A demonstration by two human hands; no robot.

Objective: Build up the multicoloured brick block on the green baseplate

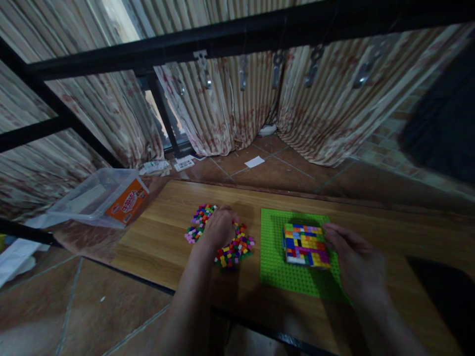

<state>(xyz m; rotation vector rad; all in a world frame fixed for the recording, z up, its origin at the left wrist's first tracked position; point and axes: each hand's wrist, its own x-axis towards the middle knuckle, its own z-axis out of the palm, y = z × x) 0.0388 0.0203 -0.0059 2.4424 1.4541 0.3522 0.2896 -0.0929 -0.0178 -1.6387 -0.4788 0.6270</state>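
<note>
A pile of small loose bricks in many colours [237, 247] lies on the wooden table [166, 232]. My left hand [219, 226] rests on top of the pile, its fingers curled down into the bricks; whether they grip one is hidden. To the right lies a bright green baseplate [282, 272] with a square block of many-coloured bricks [306, 244] built on it. My right hand [354, 257] is at the block's right edge, fingers bent and touching its side.
A clear plastic box with an orange label [107, 198] lies tipped beside the table's far left corner. A black metal frame [222, 39] crosses overhead. Patterned curtains hang behind, and papers [254, 161] lie on the tiled floor. A dark object [445, 291] sits at the table's right.
</note>
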